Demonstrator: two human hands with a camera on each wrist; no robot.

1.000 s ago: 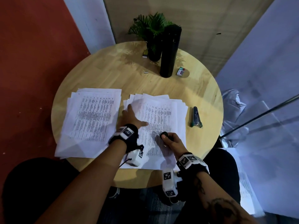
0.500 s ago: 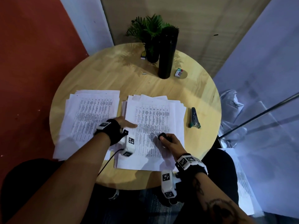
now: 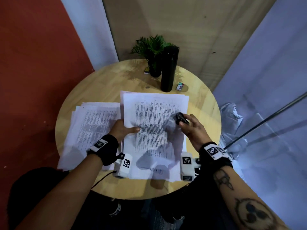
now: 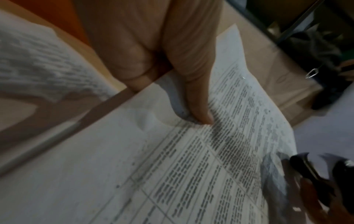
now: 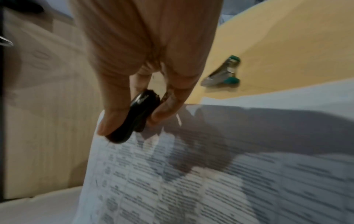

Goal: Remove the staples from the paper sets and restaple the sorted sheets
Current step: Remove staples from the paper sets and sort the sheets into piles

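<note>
Both hands were busy: my left hand (image 3: 123,130) pinched the left edge of a paper set (image 3: 154,123), thumb on top of the print and fingers underneath, lifting it off the counter (image 3: 103,83) near the middle. My right hand (image 3: 191,128) clamped a small black staple remover (image 3: 181,119) between thumb and fingers, hovering over the set's right side! More loose sheets (image 3: 93,127) sprawled along the counter's left edge. In the right wrist view a stapler (image 5: 222,74) lay just beyond the set's right edge. At the counter's far edge stood a tall black bottle (image 3: 169,68), touching a potted plant (image 3: 154,50), with a little box (image 3: 180,86) just beside it.
</note>
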